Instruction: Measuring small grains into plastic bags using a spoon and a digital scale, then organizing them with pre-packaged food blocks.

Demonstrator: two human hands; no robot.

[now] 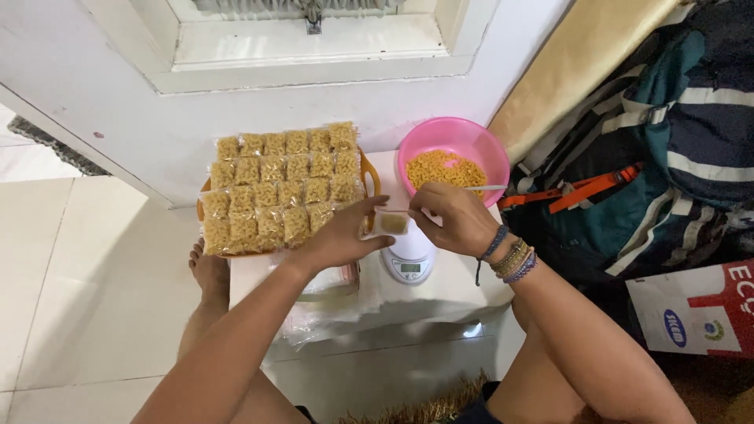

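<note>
A small clear bag, part-filled with yellow-brown snack pieces, is held over the white scale, just above its platform. It is pinched from the left by the left hand, whose fingers are curled closed on the bag's edge with the thumb on top. The right hand lies just to the right of the bag, touching or nearly touching its mouth; its fingers are closed around a thin white spoon handle that points right, toward the pink bowl. Both hands are equally close to the bag, one on each side, and the bag's long axis is seen running roughly left to right between them.

The bowl, holding loose snack pieces, stands just behind the right hand on the low white table. To the left of the bowl, an orange tray is stacked with rows of filled bags, close beside the left hand. A pile of empty clear bags lies under the left forearm at the table's front edge. Between bag and bowl, nothing but the right hand itself is in the way. A backpack leans at the right, and a bare foot rests on the tiled floor at the left.
</note>
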